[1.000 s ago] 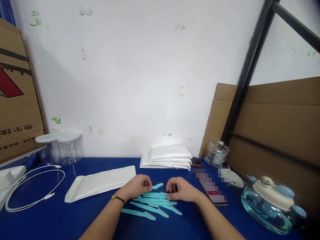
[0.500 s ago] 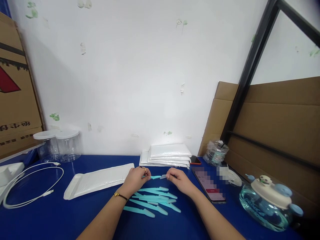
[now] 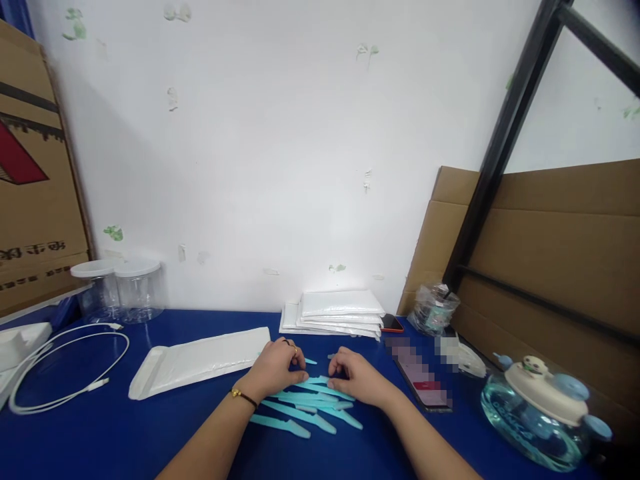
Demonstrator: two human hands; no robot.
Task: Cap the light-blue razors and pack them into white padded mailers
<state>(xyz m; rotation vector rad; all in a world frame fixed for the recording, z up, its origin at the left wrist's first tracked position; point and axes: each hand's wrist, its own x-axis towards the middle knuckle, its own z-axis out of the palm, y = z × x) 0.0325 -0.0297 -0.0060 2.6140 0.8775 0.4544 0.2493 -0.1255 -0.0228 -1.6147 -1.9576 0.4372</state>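
Several teal eyebrow razors (image 3: 285, 425) lie in a loose, overlapping pile on the blue table. My left hand (image 3: 276, 365) is over the far left of the pile with its fingers curled; the tip of one eyebrow razor (image 3: 311, 361) sticks out past them, its middle hidden by the hand. Facing it, my right hand (image 3: 353, 375) has thumb and forefinger apart, the thumb by the end of a razor in the pile. A small clear cap (image 3: 331, 356) shows just beyond the right fingertips. Whether the hand touches it, I cannot tell.
A white padded envelope (image 3: 200, 363) lies left, and a stack of them (image 3: 340, 313) stands by the wall. A phone (image 3: 423, 380) and a blue-tinted water bottle (image 3: 535, 420) are on the right. A white cable (image 3: 70, 367) and clear jars (image 3: 137, 293) are at left.
Both hands have come down toward the near pile. The right fingers have opened off the clear cap they held. The razor at the left hand now shows only its tip.
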